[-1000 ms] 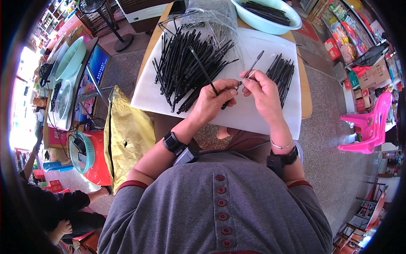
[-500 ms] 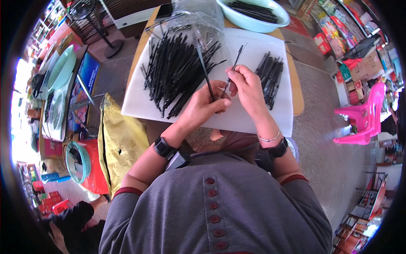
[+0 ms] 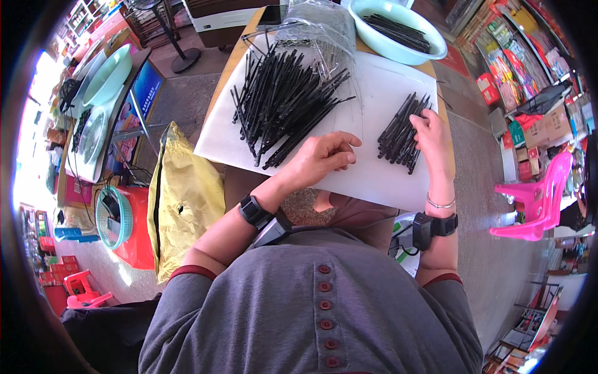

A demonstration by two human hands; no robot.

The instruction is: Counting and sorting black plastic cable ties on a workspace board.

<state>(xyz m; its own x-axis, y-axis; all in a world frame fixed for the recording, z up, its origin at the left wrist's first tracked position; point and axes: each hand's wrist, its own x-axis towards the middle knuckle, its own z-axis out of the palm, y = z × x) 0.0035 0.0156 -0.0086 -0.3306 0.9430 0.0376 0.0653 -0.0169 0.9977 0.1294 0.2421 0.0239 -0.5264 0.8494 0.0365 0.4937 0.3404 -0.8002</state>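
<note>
My left hand point(image 3: 326, 159) hovers over the near part of a white board point(image 3: 374, 177), its fingers loosely bent and nothing visible in them. To its left lies a large messy heap of thin black sticks point(image 3: 280, 100). At the right side of the board is a smaller, neater row of the same sticks point(image 3: 397, 138). My right hand point(image 3: 431, 137) is at this row, with bent fingers closed at the sticks' upper right end. A stick appears to be under those fingertips, partly hidden by them.
A pale blue basin point(image 3: 367, 47) with more black sticks stands at the table's far right. Clear plastic wrapping point(image 3: 321, 28) lies behind the heap. A yellow sack point(image 3: 187, 199) is on my left, a pink chair point(image 3: 536, 199) on the right.
My hands have parted. The right one moved right with its stick to the smaller row; the left no longer shows the dark stick it held. The view has shifted slightly.
</note>
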